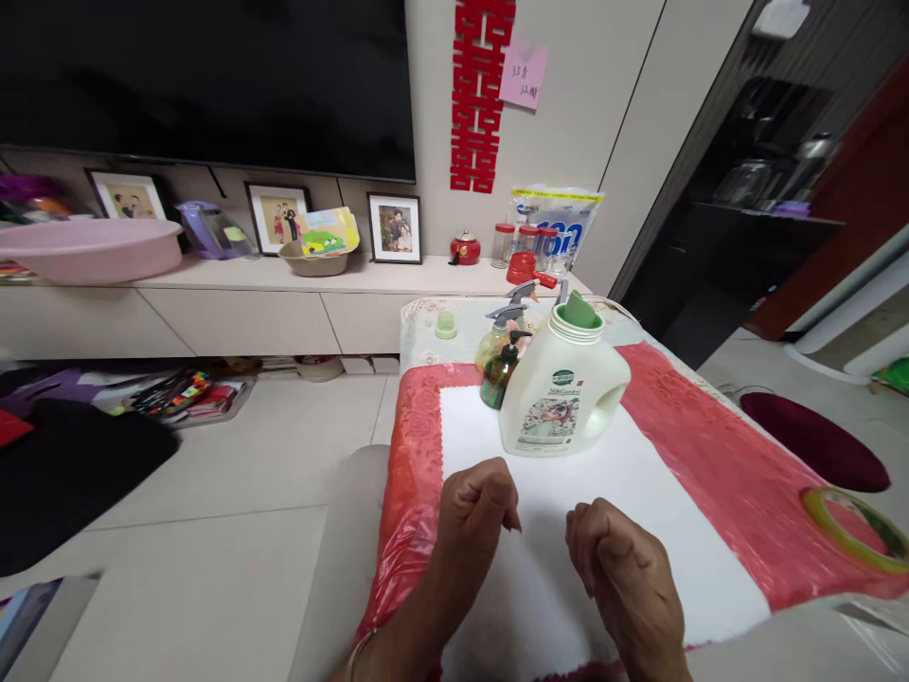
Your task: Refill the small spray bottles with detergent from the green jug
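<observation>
My left hand (480, 504) is curled into a loose fist above the white cloth (546, 578), with nothing showing in it. To its right, my right hand (626, 565) is also curled closed, its fingers bent inward and empty as far as they show. Neither hand touches the large pale-green detergent jug (564, 388), which stands upright just beyond them, its cap off and a green spout showing in its mouth. Left of the jug stand a dark green pump bottle (500, 377) and a spray bottle (491, 347), partly hidden. A light green cap (445, 326) sits farther back.
A red plastic cover (700, 407) lies beneath the cloth on the table. A roll of tape (852, 530) rests at the right edge. Behind, a low cabinet (241, 280) carries a pink basin (92, 251), picture frames, a red teapot (465, 249) and red-lidded jars (503, 246).
</observation>
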`<state>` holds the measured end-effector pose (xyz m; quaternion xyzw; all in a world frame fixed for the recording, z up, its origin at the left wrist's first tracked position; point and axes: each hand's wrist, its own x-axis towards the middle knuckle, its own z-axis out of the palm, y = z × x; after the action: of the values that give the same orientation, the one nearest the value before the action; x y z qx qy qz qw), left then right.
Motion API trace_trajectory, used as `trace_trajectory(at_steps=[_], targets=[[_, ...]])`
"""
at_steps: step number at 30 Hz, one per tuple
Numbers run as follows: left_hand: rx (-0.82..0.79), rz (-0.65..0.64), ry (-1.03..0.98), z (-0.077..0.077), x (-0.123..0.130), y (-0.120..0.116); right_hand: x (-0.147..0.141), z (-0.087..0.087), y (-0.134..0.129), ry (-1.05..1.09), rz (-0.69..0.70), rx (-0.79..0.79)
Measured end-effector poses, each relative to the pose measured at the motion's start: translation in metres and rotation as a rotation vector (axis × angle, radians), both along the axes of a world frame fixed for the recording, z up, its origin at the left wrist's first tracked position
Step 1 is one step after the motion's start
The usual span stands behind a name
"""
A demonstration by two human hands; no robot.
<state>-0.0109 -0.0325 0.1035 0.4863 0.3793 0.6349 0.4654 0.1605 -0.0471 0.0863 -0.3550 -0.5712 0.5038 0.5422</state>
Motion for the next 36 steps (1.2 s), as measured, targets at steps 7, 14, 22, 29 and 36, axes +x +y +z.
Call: trace_trajectory(at_steps=[7,14,22,29,36], targets=[[-0.236,0.033,0.07,-0.05,0.017,0.013,-0.015,-0.04,0.02,0.113,-0.162,-0.284],[-0.298,0.082,0.106,-0.046,0.011,0.01,-0.036,-0.04,0.012,0.192,-0.321,-0.495],[-0.278,0.086,0.175,-0.051,0.015,0.01,-0.043,-0.038,0.01,0.163,-0.348,-0.502],[-0.219,0.075,0.168,-0.054,0.017,0.008,-0.043,-0.039,0.009,0.065,-0.295,-0.483],[-0.215,0.08,0.168,-0.053,0.017,0.007,-0.043,-0.039,0.008,0.061,-0.312,-0.482]])
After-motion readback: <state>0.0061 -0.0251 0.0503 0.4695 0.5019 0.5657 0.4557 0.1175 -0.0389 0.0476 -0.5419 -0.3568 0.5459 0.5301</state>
